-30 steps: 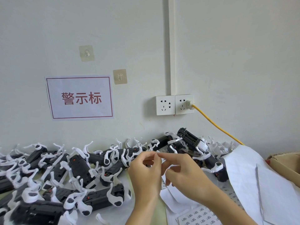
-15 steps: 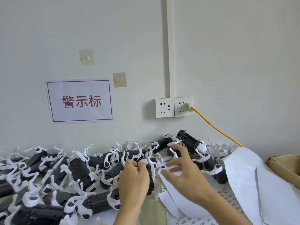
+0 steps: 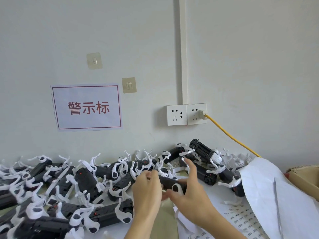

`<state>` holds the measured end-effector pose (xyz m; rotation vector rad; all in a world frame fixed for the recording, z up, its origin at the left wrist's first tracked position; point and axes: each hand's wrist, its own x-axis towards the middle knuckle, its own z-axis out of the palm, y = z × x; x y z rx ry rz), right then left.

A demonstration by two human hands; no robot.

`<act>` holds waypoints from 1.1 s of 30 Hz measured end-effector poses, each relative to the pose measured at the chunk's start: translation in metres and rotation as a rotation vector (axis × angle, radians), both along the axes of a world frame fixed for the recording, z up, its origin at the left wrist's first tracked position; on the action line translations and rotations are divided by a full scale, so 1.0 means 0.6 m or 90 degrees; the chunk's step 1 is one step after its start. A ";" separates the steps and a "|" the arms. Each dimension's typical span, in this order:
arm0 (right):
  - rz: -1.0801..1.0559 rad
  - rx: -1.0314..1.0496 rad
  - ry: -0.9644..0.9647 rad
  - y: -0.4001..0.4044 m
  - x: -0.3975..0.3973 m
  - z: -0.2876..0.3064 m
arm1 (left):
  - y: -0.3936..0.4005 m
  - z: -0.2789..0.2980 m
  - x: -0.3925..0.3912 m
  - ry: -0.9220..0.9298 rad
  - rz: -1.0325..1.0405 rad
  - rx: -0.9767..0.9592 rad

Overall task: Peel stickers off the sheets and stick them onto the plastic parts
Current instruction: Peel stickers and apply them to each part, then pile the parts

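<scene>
Both hands are working low at 6 o'clock, over the table edge. The left hand point(image 3: 146, 190) is gripping a black part point(image 3: 166, 182), fingers curling over its left end. The right hand point(image 3: 191, 190) is holding the same part from the right — thumb lying under its white round end, index finger sticking up straight toward 12, the others loosely bent. Whether a sticker is sitting on a fingertip, cannot tell.

The pile of parts point(image 3: 82, 183) — black bodies with white clips — is spreading from 9 o'clock across to about 2, against the wall. Sticker sheets point(image 3: 241, 219), printed with small labels, are lying at 5 o'clock, just right of the right wrist. Blank white paper point(image 3: 269, 190) is overlapping them at 4. A cardboard box point(image 3: 305, 178) is showing at 3.

On the wall: a red-bordered sign point(image 3: 86, 107) at 10, two hooks point(image 3: 128, 85) above it, sockets point(image 3: 186, 114) near centre with a yellow cable point(image 3: 229, 135) running down toward 3.
</scene>
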<state>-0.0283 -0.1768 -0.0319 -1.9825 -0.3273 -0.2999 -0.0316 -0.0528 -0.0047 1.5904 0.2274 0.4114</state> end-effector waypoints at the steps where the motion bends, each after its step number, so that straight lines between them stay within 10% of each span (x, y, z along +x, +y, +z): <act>1: -0.009 0.041 0.009 -0.005 0.001 0.003 | 0.000 0.002 0.000 -0.012 -0.010 -0.023; 9: -0.073 0.315 0.028 -0.056 0.014 0.035 | -0.031 -0.015 0.002 0.039 -0.224 -0.005; 21: 0.099 0.278 -0.008 -0.038 -0.012 0.047 | -0.017 -0.007 0.001 0.117 -0.355 -0.309; 33: 0.001 0.315 -0.043 -0.047 -0.009 0.064 | -0.013 -0.020 0.021 0.039 -0.208 -0.511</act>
